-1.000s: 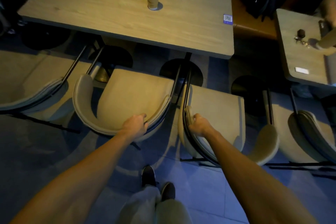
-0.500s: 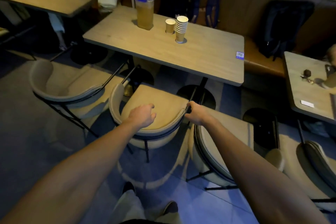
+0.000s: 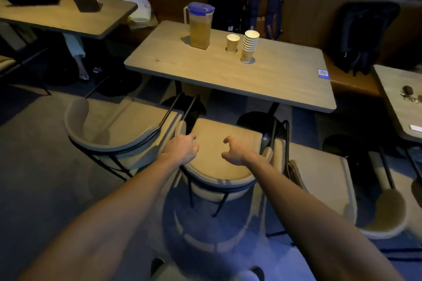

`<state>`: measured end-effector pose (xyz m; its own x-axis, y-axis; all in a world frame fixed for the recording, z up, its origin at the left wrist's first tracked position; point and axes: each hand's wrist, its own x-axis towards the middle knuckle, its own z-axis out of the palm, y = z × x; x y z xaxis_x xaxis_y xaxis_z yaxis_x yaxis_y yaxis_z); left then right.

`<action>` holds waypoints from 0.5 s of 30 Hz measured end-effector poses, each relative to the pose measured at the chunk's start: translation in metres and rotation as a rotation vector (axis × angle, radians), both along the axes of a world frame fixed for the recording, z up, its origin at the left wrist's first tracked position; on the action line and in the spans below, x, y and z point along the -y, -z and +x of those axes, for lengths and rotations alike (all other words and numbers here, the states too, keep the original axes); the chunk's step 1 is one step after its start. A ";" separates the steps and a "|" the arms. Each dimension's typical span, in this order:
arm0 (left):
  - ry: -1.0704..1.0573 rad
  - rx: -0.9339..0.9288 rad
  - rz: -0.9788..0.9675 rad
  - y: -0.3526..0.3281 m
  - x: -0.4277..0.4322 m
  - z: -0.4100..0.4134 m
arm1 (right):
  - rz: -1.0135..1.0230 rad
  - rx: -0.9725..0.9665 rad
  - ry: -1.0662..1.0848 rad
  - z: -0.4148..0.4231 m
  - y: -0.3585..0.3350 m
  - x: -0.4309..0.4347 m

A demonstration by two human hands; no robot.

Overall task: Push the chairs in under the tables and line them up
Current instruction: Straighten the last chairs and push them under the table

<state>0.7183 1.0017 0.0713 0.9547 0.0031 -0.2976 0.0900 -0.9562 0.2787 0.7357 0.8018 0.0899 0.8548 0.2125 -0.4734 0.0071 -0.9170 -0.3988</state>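
A beige curved-back chair [image 3: 219,166] stands in front of the wooden table [image 3: 269,84], its seat front near the table's edge. My left hand [image 3: 181,148] hovers over the left end of the chair's backrest, fingers loosely curled and holding nothing. Over the right part of the seat my right hand [image 3: 235,150] is also loosely curled and off the chair. A second beige chair [image 3: 114,130] stands to the left, angled. A third chair [image 3: 319,178] stands at the right, turned sideways.
On the table stand a pitcher [image 3: 199,26], a paper cup [image 3: 233,43] and a stack of cups [image 3: 249,47]. Backpacks [image 3: 363,36] lie on the bench behind. Another table [image 3: 61,18] is at the left, one more [image 3: 402,102] at the right. A person's legs [image 3: 78,57] show under the left table.
Both hands have let go of the chairs: the left left the middle chair's backrest, the right left the frame between chairs. The view rose, showing more of the room.
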 end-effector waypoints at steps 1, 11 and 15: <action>0.012 0.003 0.013 0.001 -0.015 0.001 | 0.003 -0.008 0.006 -0.001 0.001 -0.018; 0.020 -0.071 0.031 0.026 -0.124 0.035 | 0.052 -0.102 0.016 0.015 0.024 -0.151; -0.025 -0.070 0.013 0.043 -0.150 0.055 | 0.045 -0.142 0.040 0.040 0.046 -0.176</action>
<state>0.7736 1.1520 0.0279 0.9310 0.0314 -0.3636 0.1332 -0.9568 0.2585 0.7761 0.9774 0.0441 0.7880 0.2032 -0.5812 -0.0887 -0.8967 -0.4337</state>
